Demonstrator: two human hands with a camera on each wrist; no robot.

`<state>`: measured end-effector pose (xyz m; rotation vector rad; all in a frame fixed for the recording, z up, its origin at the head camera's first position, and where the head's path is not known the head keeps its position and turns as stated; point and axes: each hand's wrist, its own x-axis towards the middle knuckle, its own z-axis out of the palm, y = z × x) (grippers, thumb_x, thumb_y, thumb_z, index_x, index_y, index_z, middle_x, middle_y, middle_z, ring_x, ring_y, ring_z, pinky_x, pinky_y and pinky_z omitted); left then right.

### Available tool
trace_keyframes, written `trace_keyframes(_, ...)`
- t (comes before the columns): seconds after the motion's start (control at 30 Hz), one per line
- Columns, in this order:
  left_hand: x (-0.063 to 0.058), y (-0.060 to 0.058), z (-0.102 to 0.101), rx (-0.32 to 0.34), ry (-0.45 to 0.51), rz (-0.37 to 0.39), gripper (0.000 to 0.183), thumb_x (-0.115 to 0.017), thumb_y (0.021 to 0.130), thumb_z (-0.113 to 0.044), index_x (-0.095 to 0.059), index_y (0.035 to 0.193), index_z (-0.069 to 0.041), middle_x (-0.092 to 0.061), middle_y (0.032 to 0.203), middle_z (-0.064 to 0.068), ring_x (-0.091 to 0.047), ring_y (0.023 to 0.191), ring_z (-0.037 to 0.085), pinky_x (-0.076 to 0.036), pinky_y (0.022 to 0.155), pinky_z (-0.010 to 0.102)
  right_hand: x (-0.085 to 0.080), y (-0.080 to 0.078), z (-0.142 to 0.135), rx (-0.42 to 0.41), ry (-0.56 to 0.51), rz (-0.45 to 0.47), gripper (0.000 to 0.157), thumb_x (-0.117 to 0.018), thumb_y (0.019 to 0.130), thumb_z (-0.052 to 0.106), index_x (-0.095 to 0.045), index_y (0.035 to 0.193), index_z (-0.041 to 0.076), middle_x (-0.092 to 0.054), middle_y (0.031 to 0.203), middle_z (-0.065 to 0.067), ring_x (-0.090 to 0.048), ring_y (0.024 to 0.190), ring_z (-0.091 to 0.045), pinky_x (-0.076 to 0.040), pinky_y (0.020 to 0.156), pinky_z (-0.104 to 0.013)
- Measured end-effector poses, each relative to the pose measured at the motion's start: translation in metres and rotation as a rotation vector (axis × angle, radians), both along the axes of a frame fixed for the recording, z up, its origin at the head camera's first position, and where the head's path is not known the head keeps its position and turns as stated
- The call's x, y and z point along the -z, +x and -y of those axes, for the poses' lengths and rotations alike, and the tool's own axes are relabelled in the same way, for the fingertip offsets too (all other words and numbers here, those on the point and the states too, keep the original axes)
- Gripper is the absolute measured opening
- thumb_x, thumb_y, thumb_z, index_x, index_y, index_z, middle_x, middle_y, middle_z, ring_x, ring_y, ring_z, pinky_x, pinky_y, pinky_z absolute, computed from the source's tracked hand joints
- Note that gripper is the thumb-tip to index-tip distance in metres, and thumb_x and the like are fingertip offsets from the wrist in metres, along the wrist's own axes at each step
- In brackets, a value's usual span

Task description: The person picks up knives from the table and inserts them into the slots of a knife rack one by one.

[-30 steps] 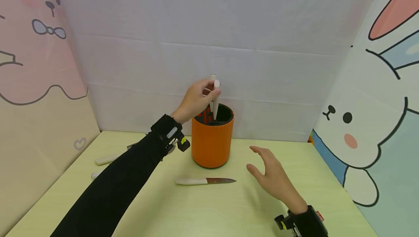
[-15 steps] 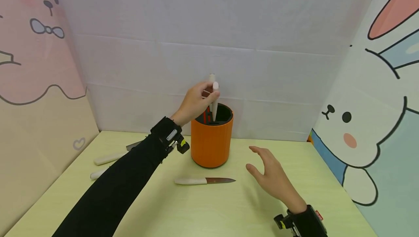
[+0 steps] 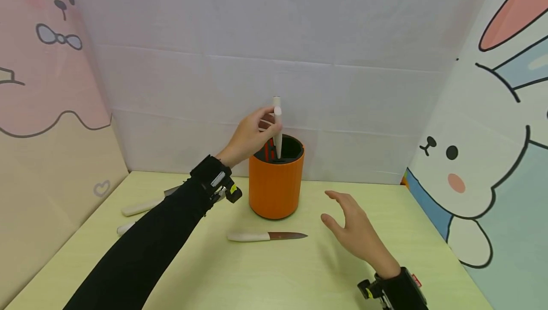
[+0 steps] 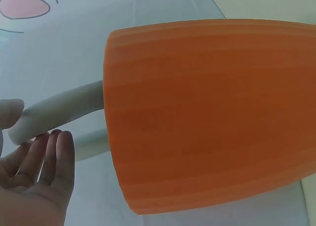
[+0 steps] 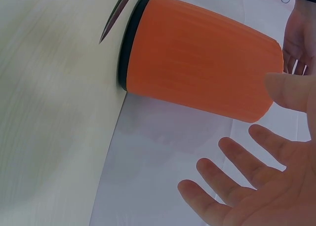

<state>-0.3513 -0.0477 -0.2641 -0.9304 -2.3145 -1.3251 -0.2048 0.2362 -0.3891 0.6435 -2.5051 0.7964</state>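
Note:
In the head view my left hand (image 3: 250,134) pinches the white handle of a knife (image 3: 278,144) standing upright in the orange knife block (image 3: 275,188); its blade is hidden inside. The left wrist view has the thumb and fingertips at the free end of this handle (image 4: 59,110). A second white handle (image 3: 276,101) rises just behind it. My right hand (image 3: 357,231) hovers over the table right of the block, thumb and fingers spread and holding nothing. A knife with a white handle (image 3: 249,237) and a brownish blade lies in front of the block, its tip pointing right.
More white-handled knives (image 3: 140,208) lie on the left of the table, partly hidden by the left sleeve. Red-edged slots and a dark round opening show in the block's top. A white sheet (image 3: 222,86) hangs behind, with cartoon-printed panels on both sides.
My left hand and wrist have shifted slightly left, and the handle it pinches has moved left with them, closer in line with the one behind. The right hand has stayed in place.

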Motion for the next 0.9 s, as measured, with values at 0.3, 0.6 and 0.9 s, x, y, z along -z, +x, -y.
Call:
trace_keyframes(0.3, 0.0, 0.015, 0.012, 0.006, 0.021, -0.004, 0.053, -0.058, 0.095, -0.04, -0.04, 0.142, -0.025, -0.056, 0.116, -0.008, -0.055, 0.101, 0.008, -0.05, 0.085, 0.032, 0.0, -0.001, -0.002, 0.004, 0.001, 0.003, 0.054, -0.063, 0.094, 0.031, -0.042, 0.141, 0.016, -0.047, 0.135, -0.005, -0.045, 0.121, -0.024, -0.043, 0.095, -0.051)
trace_keyframes(0.6, 0.013, 0.037, 0.031, 0.002, 0.048, -0.042, 0.047, -0.058, 0.096, -0.037, -0.041, 0.14, -0.032, -0.058, 0.115, -0.005, -0.056, 0.101, 0.007, -0.049, 0.088, 0.031, 0.0, 0.0, -0.002, 0.004, -0.005, 0.007, 0.053, -0.063, 0.094, 0.029, -0.042, 0.141, 0.015, -0.047, 0.135, -0.006, -0.045, 0.121, -0.025, -0.043, 0.094, -0.052)
trace_keyframes(0.9, 0.036, 0.061, 0.056, 0.014, 0.041, -0.058, 0.048, -0.061, 0.096, -0.028, -0.041, 0.139, -0.031, -0.059, 0.113, 0.001, -0.056, 0.1, 0.012, -0.049, 0.087, 0.036, -0.001, 0.0, -0.003, 0.003, -0.004, 0.018, 0.054, -0.064, 0.094, 0.029, -0.042, 0.141, 0.015, -0.046, 0.135, -0.005, -0.044, 0.122, -0.024, -0.042, 0.095, -0.052)
